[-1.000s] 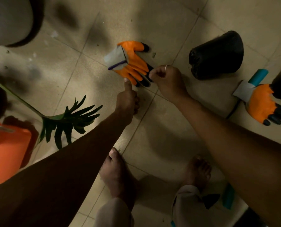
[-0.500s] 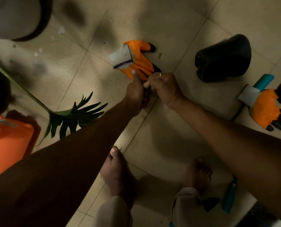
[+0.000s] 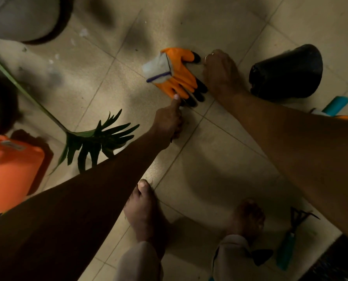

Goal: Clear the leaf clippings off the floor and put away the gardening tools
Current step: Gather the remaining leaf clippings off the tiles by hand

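An orange gardening glove (image 3: 179, 78) with black fingertips and a grey cuff lies on the tiled floor. My left hand (image 3: 169, 121) hovers just below the glove's fingers, thumb stretched toward them, the other fingers curled under; whatever is inside is hidden. My right hand (image 3: 219, 74) is down at the floor to the right of the glove, knuckles up, its fingertips out of sight. A large cut leaf (image 3: 100, 138) on a long green stem lies to the left. A small hand rake (image 3: 288, 246) with a teal handle lies at lower right.
A black pot (image 3: 286, 72) lies on its side at right, with a teal handle (image 3: 335, 103) just below it. An orange container (image 3: 10, 171) stands at left and a grey round pot (image 3: 17, 15) at top left. My bare feet (image 3: 146, 211) stand below the hands.
The two hands, touching half a second ago, have parted. My right hand moved up and right to the floor beside the glove's thumb; my left hand stayed below the glove's fingers.
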`<state>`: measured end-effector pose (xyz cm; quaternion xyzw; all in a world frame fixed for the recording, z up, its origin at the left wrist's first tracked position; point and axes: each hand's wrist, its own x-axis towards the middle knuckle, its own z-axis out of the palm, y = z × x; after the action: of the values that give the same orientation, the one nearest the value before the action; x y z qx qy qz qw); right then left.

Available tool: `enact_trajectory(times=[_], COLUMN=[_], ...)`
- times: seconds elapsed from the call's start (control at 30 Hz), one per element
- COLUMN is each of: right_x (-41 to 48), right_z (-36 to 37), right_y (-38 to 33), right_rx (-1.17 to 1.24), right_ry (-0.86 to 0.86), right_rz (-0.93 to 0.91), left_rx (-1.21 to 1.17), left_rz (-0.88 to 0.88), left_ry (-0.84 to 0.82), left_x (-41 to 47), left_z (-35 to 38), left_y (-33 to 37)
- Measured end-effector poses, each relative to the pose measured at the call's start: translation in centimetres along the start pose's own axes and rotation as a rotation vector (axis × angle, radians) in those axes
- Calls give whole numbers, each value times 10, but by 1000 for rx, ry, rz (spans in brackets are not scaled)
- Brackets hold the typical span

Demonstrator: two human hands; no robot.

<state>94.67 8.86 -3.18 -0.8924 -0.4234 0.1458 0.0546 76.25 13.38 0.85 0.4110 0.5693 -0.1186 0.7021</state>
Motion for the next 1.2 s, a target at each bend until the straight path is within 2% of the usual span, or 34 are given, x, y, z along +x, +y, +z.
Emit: enact_trajectory(times=[0.07,0.13,0.23,0.3,0.37,0.47,0.6,0.7,0.83,0.9,1.0,1.1,1.2], right_x=[0,-3,-14,-31,-55,-87,-98,-101,-115,-121,-129,-132,-132], right_z=[-1,-2,-5,-11,-13,-4,6,8,10,16,32,39,42], right_y=[2,1,-1,-10,-25,-40,-45,-46,-41,-34,-27,-28,-33], right_rx=[-39,12,271,566,748,803,836,825,787,613,282,168,86], right_ry=[-25,-46,-13,-26,-131,-308,-317,-287,-266,-240,-223,-124,-39], right_rz=[-45,8,182,211,130,1,-5,-7,78,90,11,-108,-115], left_rx=[-24,-44,-64,-81,-86,-84,-62,21,176,151,154,152,168], left_rz=[2,16,28,-7,-33,-25,-25,8,78,43,18,-6,-35], left_ry=[19,43,93,122,126,79,70,108,203,244,247,248,237], left_x=[-2,-3,-2,-1,1,1,0,1,1,-1,-2,-4,-5], left_z=[-2,-3,-5,-5,-5,-2,-4,-8,-15,-21,-27,-29,-27], left_y=[-2,-1,2,4,4,2,-4,-9,-11,-11,-17,-25,-29])
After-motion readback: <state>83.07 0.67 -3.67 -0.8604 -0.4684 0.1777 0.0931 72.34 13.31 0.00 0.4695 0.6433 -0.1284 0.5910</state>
